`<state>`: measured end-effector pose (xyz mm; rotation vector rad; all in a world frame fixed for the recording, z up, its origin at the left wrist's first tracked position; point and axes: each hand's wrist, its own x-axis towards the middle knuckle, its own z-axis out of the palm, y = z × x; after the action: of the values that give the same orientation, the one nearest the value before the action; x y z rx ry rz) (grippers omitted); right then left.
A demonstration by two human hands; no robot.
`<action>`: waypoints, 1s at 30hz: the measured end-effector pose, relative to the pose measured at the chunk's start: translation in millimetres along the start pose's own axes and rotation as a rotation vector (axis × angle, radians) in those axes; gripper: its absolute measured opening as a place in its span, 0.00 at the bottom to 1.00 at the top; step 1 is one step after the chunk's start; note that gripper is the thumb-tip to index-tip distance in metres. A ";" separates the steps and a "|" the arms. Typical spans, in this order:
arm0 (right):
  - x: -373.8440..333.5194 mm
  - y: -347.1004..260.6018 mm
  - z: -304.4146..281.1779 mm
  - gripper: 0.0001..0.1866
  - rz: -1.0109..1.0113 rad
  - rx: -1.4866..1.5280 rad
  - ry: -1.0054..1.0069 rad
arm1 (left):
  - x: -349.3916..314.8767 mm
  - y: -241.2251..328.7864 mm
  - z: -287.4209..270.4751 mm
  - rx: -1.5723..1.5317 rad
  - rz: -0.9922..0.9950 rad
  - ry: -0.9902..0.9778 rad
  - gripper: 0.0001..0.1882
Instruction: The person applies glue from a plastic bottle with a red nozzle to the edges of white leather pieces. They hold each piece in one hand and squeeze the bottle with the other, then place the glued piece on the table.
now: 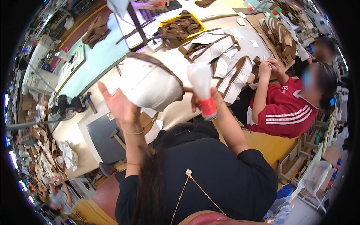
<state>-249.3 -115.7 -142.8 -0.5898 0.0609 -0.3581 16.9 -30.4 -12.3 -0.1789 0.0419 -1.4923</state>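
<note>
Pale tabletop (178, 115) spreads beneath the raised white piece (152, 84). Your left hand (125, 107), fingers splayed wide, sits against that piece; your right hand (215, 96) is curled round the bottle (201, 80). Steady the piece on your palm, keeping the bottle off its brown edge (160, 64).

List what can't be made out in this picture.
All in the head view:
1. Much of the right hand: hidden behind the bottle.
2. Fine detail on the bottle: blurred.
3. Underside of the white piece: faces away.
4. Head of the purple-sleeved person: cut off by the top edge.
</note>
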 end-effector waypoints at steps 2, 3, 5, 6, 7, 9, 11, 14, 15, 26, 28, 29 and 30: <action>0.7 2.4 4.5 0.37 0.142 0.010 -0.009 | -0.7 12.4 -6.6 -0.066 -0.008 -0.043 0.52; 3.3 6.5 4.5 0.37 0.129 0.078 -0.158 | 0.0 16.6 -7.6 -0.101 -0.010 -0.060 0.51; -7.0 10.3 -4.1 0.38 0.152 0.119 -0.108 | 0.5 20.9 -4.5 -0.102 -0.005 -0.075 0.51; -11.3 10.1 -8.7 0.38 0.166 0.139 -0.083 | 1.6 21.2 -2.6 -0.105 0.000 -0.085 0.51; -18.2 4.8 -14.7 0.38 0.142 0.125 -0.060 | 3.9 20.9 -0.7 -0.052 0.015 -0.057 0.50; -41.5 -14.8 -29.1 0.38 0.103 0.098 -0.018 | 7.3 18.5 4.0 0.054 0.056 -0.004 0.50; -65.4 -53.2 -33.1 0.39 0.058 0.016 0.108 | 6.2 14.0 -1.9 0.279 0.142 0.173 0.48; -97.7 -125.6 -42.8 0.42 0.059 -0.138 0.196 | 7.6 2.1 -28.6 0.356 0.144 0.486 0.44; -103.0 -150.9 -51.5 0.43 0.093 -0.164 0.180 | 5.2 -7.2 -41.8 0.355 0.108 0.577 0.43; -86.2 -338.8 -141.9 0.38 0.537 -1.077 0.431 | 77.5 -124.6 -158.4 -0.145 0.194 0.706 0.35; -67.1 -365.1 -161.9 0.38 0.491 -1.068 0.430 | 106.5 -131.0 -159.3 -0.100 0.196 0.650 0.35; -58.0 -377.7 -170.2 0.37 0.468 -1.064 0.430 | 120.9 -132.9 -160.2 -0.076 0.196 0.622 0.35; -46.4 -391.0 -173.7 0.38 0.450 -1.085 0.459 | 137.2 -132.9 -162.5 -0.095 0.210 0.592 0.35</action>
<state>-442.5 -493.8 -72.6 -1.5187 0.8555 0.0207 -125.7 -190.8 -142.1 0.1919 0.5904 -1.2899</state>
